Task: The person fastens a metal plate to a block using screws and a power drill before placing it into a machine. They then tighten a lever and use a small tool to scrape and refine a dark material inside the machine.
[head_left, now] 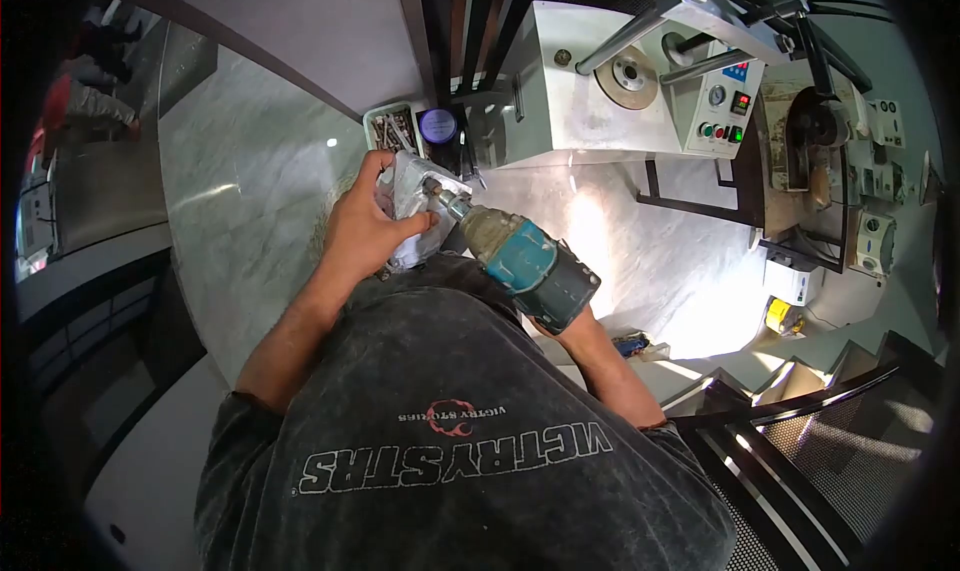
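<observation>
My left hand [362,226] grips a silver metal part [408,186] in front of my body, thumb and fingers spread around its near side and top. In my right hand [572,329] is a teal and black cordless impact driver [525,259], its body hiding most of the fingers. The driver points up and left, and its socket tip [447,201] meets the face of the metal part. Just beyond the part, a tray of bolts [373,121] stands beside a round purple-lidded tub [438,126].
At the upper right stands a white machine [560,106] with a brake disc [628,76] on top and a control panel [722,111]. Further right is a bench with equipment [800,161]. A yellow tool [783,316] lies on the floor. Black perforated metal [850,451] fills the lower right.
</observation>
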